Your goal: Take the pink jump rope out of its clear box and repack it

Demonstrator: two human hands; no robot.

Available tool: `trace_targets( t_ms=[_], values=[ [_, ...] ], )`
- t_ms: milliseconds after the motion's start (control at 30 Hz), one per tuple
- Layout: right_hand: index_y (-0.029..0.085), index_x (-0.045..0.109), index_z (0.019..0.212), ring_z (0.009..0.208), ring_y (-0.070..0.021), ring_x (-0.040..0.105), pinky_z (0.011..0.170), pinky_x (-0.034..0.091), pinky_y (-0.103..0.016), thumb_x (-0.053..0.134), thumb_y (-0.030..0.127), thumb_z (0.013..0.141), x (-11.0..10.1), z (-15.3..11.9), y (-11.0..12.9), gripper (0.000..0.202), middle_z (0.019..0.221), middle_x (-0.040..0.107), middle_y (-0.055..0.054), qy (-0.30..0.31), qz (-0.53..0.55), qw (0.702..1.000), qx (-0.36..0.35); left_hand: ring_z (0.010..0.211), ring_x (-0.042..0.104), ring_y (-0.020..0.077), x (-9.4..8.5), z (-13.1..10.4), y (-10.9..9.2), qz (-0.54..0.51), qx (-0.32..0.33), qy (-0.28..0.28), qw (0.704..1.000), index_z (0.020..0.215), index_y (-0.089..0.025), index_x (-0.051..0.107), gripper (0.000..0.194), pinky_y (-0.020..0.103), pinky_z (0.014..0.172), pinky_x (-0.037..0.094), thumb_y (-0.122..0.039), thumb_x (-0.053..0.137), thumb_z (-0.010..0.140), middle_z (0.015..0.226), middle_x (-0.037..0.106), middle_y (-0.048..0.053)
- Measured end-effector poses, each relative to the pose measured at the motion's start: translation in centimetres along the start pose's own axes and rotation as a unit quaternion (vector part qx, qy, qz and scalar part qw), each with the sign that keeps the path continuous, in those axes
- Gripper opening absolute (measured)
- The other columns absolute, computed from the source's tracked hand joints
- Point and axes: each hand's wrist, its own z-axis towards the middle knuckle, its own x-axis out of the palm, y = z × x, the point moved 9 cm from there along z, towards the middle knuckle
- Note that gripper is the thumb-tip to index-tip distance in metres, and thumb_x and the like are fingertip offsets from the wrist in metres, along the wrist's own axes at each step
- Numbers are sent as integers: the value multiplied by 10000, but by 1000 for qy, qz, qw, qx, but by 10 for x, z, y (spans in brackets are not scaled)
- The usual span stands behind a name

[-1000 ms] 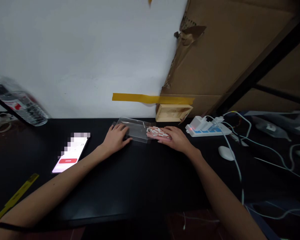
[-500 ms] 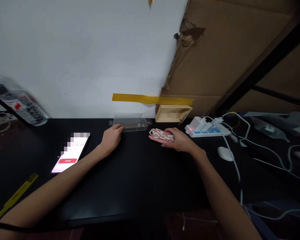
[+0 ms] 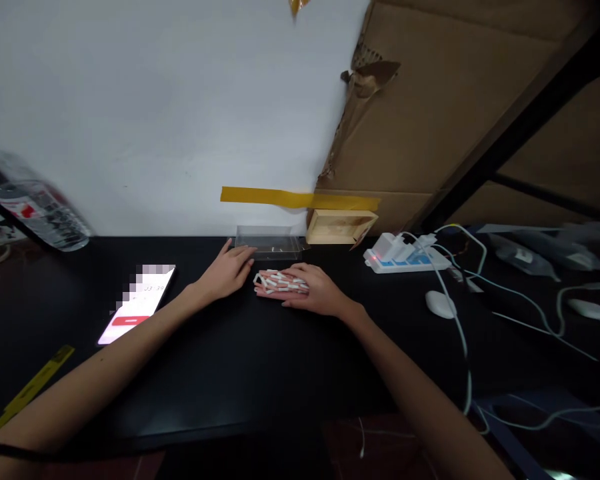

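Note:
A pink-and-white bundle of small pieces point(image 3: 280, 283) lies low over the black table, left of the middle of my right hand point(image 3: 316, 289), whose fingers are wrapped round its right end. My left hand point(image 3: 229, 270) is just left of the bundle, apart from it, with its fingers spread and nothing held. Behind both hands a clear plastic box point(image 3: 269, 244) stands against the white board; my left fingertips are near its front left edge. Whether they touch it I cannot tell.
A lit phone point(image 3: 140, 303) lies on the black table point(image 3: 220, 373) at left, near a bottle point(image 3: 45, 213). A shallow wooden box point(image 3: 337, 228) leans at the back. To the right are a power strip point(image 3: 405, 257), a white mouse point(image 3: 441, 305) and cables.
My right hand has moved left with the bundle, closer to my left hand. The fingers of my left hand have spread and come away from the clear box's left end.

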Motion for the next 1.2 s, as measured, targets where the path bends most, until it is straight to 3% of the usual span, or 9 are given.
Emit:
trace_targets(
  t_ms=[167,300,400,533,633,867,1000,1200],
  values=[
    [196,600,1318,1194,-321,574,1062,420,-512,801,555,724,16,13,14,723,1263,647,-134,-43,21,998,-28,1300,533,277,8,-6,-32,-36,57,58,996,1381,-88,506,529,439,1103,409,-443,359,1018,1379,587,173],
    [184,584,1340,1264,-318,543,1095,409,-524,704,543,825,12,9,14,640,1317,619,-152,-67,48,996,-33,1324,497,315,28,-17,-44,-27,78,107,991,1460,-88,392,641,458,1099,396,-521,393,987,1440,514,202],
    [196,541,1401,1374,-325,457,1143,366,-538,659,582,854,4,-2,3,680,1422,549,-163,-44,56,997,-20,1321,484,334,35,-22,-45,-11,69,102,992,1466,-67,358,656,477,1106,375,-502,407,977,1433,500,219],
    [185,326,1554,1490,-351,282,1187,304,-552,712,657,764,4,-13,-15,997,1614,301,-180,56,54,997,15,1334,459,338,37,-24,-44,-3,58,91,994,1460,-93,361,636,491,1113,356,-510,405,982,1431,499,202],
    [172,218,1591,1513,-344,213,1211,267,-531,715,669,752,8,-15,-20,1094,1650,198,-177,89,43,994,37,1347,444,352,38,-24,-41,11,40,94,995,1449,-86,379,658,506,1125,334,-550,395,983,1432,498,208],
    [99,189,1591,1500,-355,249,1215,261,-541,616,727,801,9,-14,-17,1096,1625,243,-219,83,28,995,46,1390,401,372,38,-24,-33,46,16,90,995,1466,-62,385,756,503,1145,305,-636,340,975,1486,455,221],
    [96,182,1592,1491,-384,258,1205,259,-574,606,768,776,8,-16,-27,1139,1620,251,-226,88,21,994,67,1418,371,359,40,-24,-31,41,27,108,993,1493,-67,357,788,486,1161,292,-657,298,976,1521,425,206],
    [190,193,1600,1490,-397,251,1199,248,-602,649,753,752,7,-20,-38,1115,1629,268,-160,99,31,991,85,1427,363,364,44,-22,-23,46,38,130,990,1494,-20,348,812,462,1180,271,-624,395,954,1537,394,230]
  ],
)
